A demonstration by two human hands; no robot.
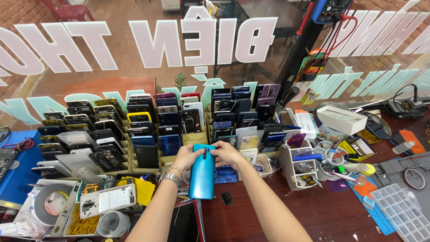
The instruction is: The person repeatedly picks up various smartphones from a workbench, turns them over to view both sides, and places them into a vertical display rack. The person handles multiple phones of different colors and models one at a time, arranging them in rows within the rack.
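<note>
I pinch the teal phone (202, 172) top with both hands, left hand (186, 157) and right hand (227, 154), near the desk's (313, 210) front edge; fingertip pressure should stay even around the camera strip.

My workbench (313, 210) was dark reddish wood, crowded on nearly every side. Along its back edge stood tiered racks (148, 130) packed with upright phones and phone shells. At my left lay a blue mat (18, 175), a roll of grey tape (48, 204), a white phone frame (107, 199) and a tray of yellow rubber bands (80, 224). At my right sat a white wire basket of tools (301, 166), a clear compartment box (403, 210), an orange mat piece (365, 188) and a small white box (341, 119). A small black part (227, 197) lay on bare wood near the middle.
</note>
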